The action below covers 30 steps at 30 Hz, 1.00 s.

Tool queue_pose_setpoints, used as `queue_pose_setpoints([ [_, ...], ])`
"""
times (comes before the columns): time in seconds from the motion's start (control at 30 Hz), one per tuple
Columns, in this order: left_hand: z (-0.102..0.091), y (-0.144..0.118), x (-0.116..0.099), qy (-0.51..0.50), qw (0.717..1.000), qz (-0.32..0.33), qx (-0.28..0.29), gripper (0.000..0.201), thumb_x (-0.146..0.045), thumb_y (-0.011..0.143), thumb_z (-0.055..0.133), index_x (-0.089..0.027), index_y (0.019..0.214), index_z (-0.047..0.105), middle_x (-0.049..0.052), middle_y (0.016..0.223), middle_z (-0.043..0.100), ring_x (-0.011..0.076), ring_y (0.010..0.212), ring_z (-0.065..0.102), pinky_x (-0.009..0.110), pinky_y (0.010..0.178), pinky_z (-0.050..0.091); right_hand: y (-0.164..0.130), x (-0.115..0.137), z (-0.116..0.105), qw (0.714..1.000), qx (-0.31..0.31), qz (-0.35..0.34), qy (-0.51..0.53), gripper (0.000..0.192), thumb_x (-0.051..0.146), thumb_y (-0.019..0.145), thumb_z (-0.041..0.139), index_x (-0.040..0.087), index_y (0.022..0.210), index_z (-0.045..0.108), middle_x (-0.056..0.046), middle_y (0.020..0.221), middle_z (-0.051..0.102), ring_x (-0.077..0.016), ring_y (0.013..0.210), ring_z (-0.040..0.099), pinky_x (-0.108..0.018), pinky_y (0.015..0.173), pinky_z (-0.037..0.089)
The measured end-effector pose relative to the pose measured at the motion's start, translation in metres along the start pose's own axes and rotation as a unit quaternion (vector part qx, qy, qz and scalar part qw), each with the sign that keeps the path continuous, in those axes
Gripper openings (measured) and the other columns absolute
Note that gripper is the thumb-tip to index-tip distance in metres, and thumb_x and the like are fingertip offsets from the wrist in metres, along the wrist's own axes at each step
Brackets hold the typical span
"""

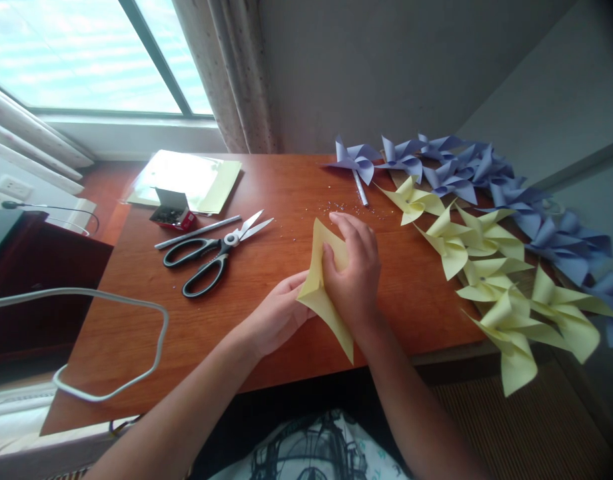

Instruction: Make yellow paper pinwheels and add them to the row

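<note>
while the right hand (354, 267) presses flat on the yellow paper (322, 287) near the front middle of the wooden table (286, 193), its fingers are spread and curled over the upper part of the sheet, pinning it down rather than pinching it. the left hand (276, 313) comes in from below and to the left, thumb and fingertips closed lightly on the paper's left edge, so both hands have hold of the same sheet. part of the paper stands up off the table at the top corner and a long point hangs toward the table's near edge. to fold well here, it looks best to keep the right palm steady as an anchor, line the raised corner up before pressing, and run the crease outward from the centre so the sheet does not skew; too much pull from the left could drag it out from under the palm. scissors (214, 253) lie open well to the left beside a thin white stick (196, 232), with a small red box (172, 212) behind them. finished yellow pinwheels (486, 267) and purple pinwheels (456, 167) lie in rows along the right side, well apart from the hands.
</note>
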<state>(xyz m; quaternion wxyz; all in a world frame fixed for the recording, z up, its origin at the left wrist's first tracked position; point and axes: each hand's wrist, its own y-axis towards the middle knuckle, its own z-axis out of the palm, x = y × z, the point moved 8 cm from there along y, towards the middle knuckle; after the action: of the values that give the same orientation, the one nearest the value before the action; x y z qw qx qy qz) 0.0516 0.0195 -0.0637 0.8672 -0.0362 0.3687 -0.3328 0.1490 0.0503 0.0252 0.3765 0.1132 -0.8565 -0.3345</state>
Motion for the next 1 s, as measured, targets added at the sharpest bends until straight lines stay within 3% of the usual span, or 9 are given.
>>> queue_pose_setpoints([
  [0.23,0.0004,-0.0002,-0.0018,-0.01,1.0,0.003,0.01,0.021,-0.03,0.09,0.072,-0.015,0.103,0.078,0.008,0.091,0.076,0.0168,0.081,0.068,0.025,0.079,0.053,0.0011,0.0054,0.0009,1.0,0.001,-0.014,0.002,0.047,0.004,0.09,0.047,0.024,0.131,0.059,-0.011,0.124,0.067,-0.0257,0.12,0.059,-0.046,0.107,0.048],
  [0.43,-0.002,-0.0008,-0.0044,-0.014,1.0,0.003,-0.01,0.02,-0.032,0.082,0.079,-0.016,0.093,0.079,0.005,0.079,0.074,0.0173,0.077,0.067,0.025,0.074,0.052,0.0017,0.0054,0.0027,1.0,0.018,-0.008,-0.011,0.055,-0.001,0.085,0.043,0.026,0.13,0.061,-0.009,0.122,0.068,-0.0259,0.12,0.059,-0.048,0.106,0.049],
  [0.73,-0.0043,-0.0001,-0.0047,-0.008,1.0,0.009,-0.02,0.028,-0.037,0.084,0.077,-0.017,0.103,0.077,0.007,0.091,0.076,0.0194,0.081,0.068,0.028,0.078,0.052,0.003,0.0045,0.0031,0.999,0.028,-0.005,-0.019,0.036,0.004,0.09,0.051,0.023,0.114,0.068,-0.01,0.114,0.07,-0.0258,0.112,0.06,-0.046,0.103,0.05],
  [1.0,-0.0058,-0.0003,-0.0073,-0.018,0.999,0.014,-0.05,0.026,-0.037,0.08,0.079,-0.016,0.095,0.078,0.005,0.084,0.075,0.0162,0.072,0.064,0.025,0.07,0.049,0.0019,0.0031,0.0043,0.998,0.034,0.0,-0.059,0.028,0.008,0.092,0.056,0.025,0.109,0.071,-0.008,0.105,0.069,-0.0266,0.103,0.06,-0.044,0.095,0.051],
])
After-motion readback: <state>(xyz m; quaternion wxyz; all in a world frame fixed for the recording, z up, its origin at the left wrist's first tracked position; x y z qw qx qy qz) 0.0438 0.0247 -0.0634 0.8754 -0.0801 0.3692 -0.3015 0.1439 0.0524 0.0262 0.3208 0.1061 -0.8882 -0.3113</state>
